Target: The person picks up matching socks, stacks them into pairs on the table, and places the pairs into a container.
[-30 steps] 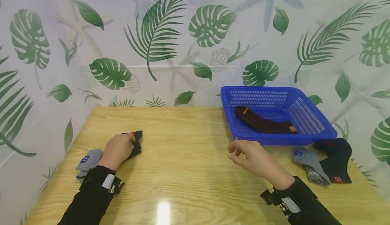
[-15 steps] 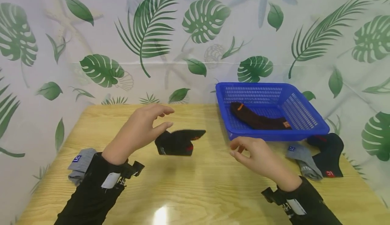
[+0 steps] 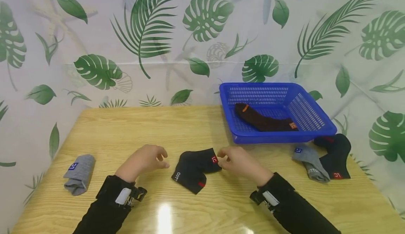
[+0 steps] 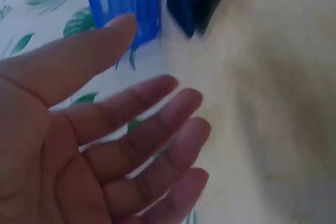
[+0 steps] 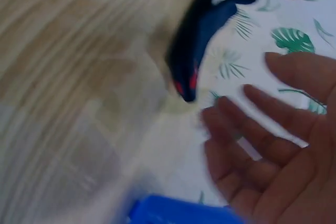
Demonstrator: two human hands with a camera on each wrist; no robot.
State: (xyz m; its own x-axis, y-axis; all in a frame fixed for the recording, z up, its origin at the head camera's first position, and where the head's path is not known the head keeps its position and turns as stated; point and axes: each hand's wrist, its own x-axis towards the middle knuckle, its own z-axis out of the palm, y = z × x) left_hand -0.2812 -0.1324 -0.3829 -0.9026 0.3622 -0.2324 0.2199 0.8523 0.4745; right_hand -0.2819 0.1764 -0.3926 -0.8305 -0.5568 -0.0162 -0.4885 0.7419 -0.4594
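A black sock [image 3: 195, 167] with red tags and white lettering lies bent on the wooden table between the hands. To its left is my left hand [image 3: 145, 163], fingers loosely bent and holding nothing; the left wrist view shows its palm and spread fingers [image 4: 178, 140]. My right hand [image 3: 238, 163] is at the sock's right end, fingertips right by the red tag in the head view. From the right wrist, a gap shows between the relaxed fingers [image 5: 231, 124] and the sock [image 5: 191, 51].
A blue plastic basket [image 3: 278, 134] at the back right holds a dark brown sock [image 3: 265, 122] with orange marks. Beside its front right corner lie a grey sock [image 3: 311, 163] and another black sock [image 3: 336, 158]. A folded grey sock [image 3: 80, 174] lies at the far left.
The left hand first held the black sock at the left, then released it in the air toward the middle; now the sock lies flat. The right hand has moved left to its end.
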